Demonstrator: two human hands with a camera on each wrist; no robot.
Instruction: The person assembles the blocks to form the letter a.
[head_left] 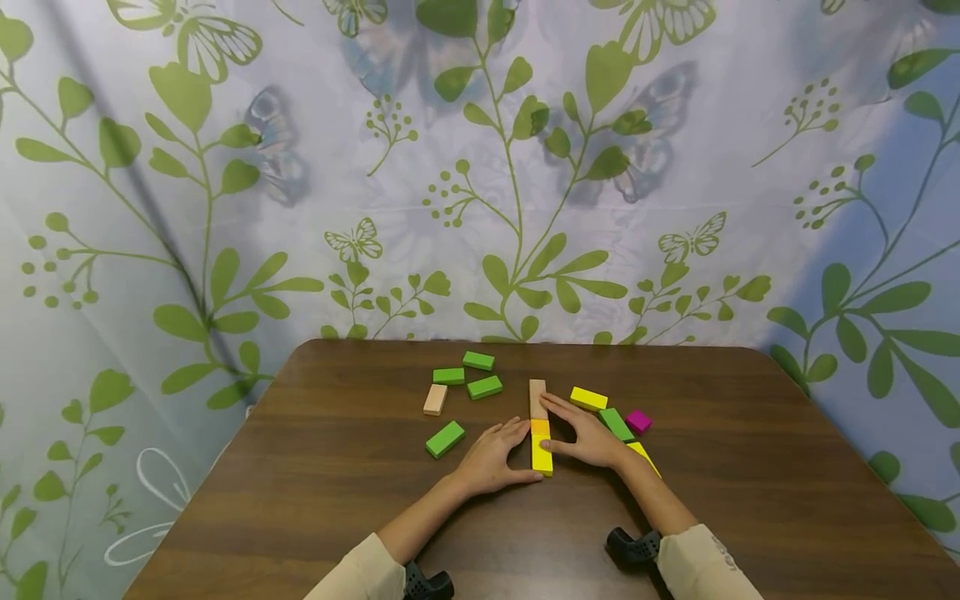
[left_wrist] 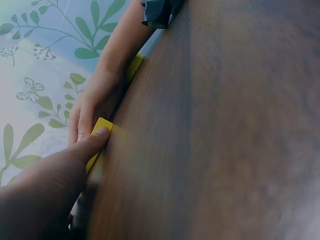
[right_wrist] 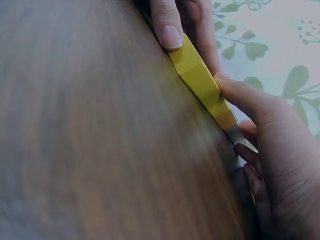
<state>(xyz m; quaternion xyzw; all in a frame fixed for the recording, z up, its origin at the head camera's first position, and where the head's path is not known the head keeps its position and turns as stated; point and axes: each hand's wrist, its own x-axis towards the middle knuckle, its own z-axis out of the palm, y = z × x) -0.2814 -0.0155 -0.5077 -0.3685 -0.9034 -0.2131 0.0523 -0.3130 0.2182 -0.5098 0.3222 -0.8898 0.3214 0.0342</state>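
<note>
Touching an aligned yellow block (head_left: 542,463), orange block (head_left: 539,427) and wooden block (head_left: 537,397) mid-counter (head_left: 337,400) with spread left hand (head_left: 489,460) and right hand (head_left: 592,437), we've three done, apparently, with loose green blocks (head_left: 446,439) left.

Surface (head_left: 322,475): brown wood grain, smooth, soft sheen toward near edge. Yellow block (head_left: 542,461), mid-surface: smooth, evenly coloured finish. Pale block (head_left: 537,400), nearer far edge: bare-looking wood, matt. Curtain (head_left: 300,217), beyond far edge: printed cloth, faintly creased. Sleeve (head_left: 701,562), near edge: matt cloth. Wrist mount (head_left: 633,547): black plastic, matt.
</note>
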